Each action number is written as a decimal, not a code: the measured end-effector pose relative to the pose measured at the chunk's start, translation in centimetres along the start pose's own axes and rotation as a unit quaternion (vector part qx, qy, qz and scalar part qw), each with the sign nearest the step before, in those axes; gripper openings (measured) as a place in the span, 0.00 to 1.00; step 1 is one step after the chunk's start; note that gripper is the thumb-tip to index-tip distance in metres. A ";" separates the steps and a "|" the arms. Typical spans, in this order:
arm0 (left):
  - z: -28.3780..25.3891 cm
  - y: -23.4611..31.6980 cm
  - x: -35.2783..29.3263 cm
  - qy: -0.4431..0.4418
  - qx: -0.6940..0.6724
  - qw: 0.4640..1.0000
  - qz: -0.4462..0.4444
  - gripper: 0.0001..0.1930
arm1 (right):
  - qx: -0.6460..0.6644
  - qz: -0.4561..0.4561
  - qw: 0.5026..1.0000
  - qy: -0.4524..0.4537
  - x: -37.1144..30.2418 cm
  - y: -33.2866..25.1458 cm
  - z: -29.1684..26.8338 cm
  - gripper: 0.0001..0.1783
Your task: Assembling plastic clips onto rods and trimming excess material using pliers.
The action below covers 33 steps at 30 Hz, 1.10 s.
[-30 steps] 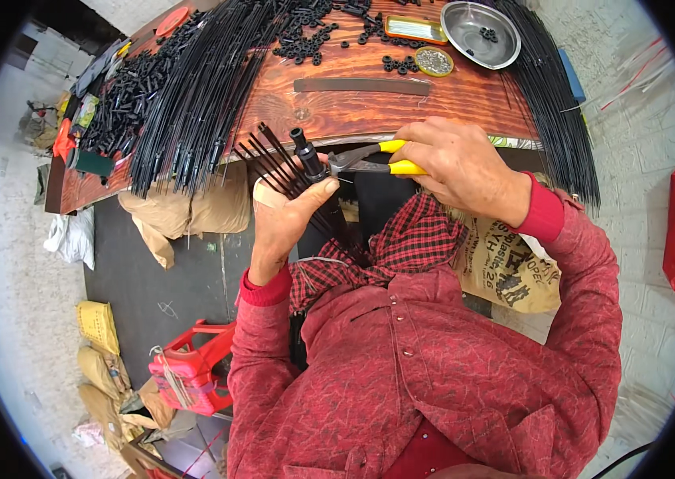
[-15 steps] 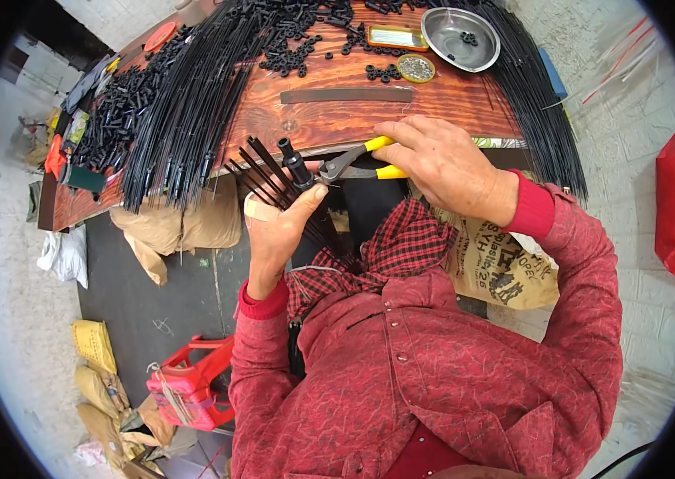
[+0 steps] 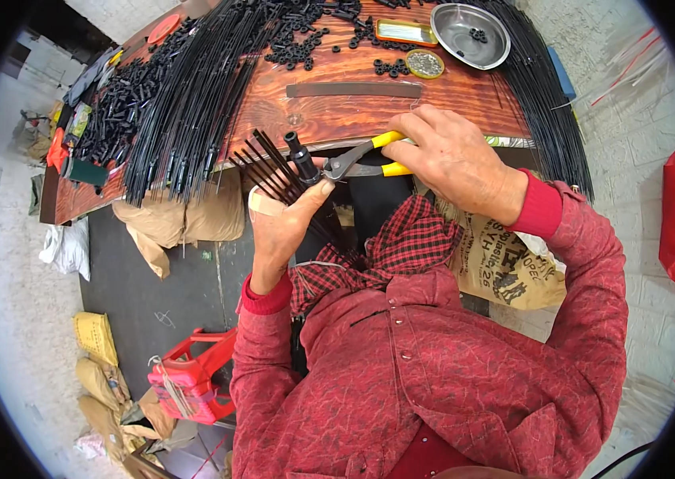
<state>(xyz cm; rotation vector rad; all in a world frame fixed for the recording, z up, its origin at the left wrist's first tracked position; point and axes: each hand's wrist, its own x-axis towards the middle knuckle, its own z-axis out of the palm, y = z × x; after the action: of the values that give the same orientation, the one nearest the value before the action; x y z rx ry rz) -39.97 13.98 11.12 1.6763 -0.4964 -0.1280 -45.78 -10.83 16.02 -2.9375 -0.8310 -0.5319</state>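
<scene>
Red-brown wood grain spans the table [image 3: 345, 116], the largest thing before us. Down its left part we see a wide sheaf of long black rods [image 3: 194, 96], ends hanging past the near edge; a narrower black sheaf [image 3: 549, 104] runs down the right side. Just off the near edge, our left hand [image 3: 282, 219] grasps a bundle of thin black rods [image 3: 270, 172] sloping toward a checked cloth [image 3: 409, 239] on our lap; most fingers are hidden behind it. A shiny metal bowl [image 3: 457, 36] sits at the table's far right. Our right hand [image 3: 465, 164] curls around the yellow grips of the pliers [image 3: 344, 164], handles spread, nose close to our left thumb; we cannot tell whether it bites anything. Near the bowl lies a round yellow dish [image 3: 441, 70]. The black fitting [image 3: 303, 160], tilted left, has our left thumb at its foot. Smallest are the black rings [image 3: 298, 49], clustered on the wood.
</scene>
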 end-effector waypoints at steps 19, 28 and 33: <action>-1.1 -0.3 -1.2 -0.047 -0.088 0.993 -0.059 0.14 | 0.404 0.114 0.868 -0.266 0.6 1.6 0.6 0.23; -0.8 0.5 -0.7 -0.073 -0.087 0.993 -0.043 0.21 | 0.465 0.155 0.825 -0.280 1.4 2.1 1.4 0.25; -1.3 0.9 -1.6 -0.034 -0.100 0.991 -0.084 0.19 | 0.515 0.144 0.774 -0.338 1.3 1.7 0.9 0.29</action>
<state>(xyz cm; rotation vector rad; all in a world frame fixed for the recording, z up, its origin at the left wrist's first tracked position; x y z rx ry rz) -41.15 15.69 11.87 1.5195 -0.3801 -0.3487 -43.57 -11.52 15.74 -2.0356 -0.4136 0.8177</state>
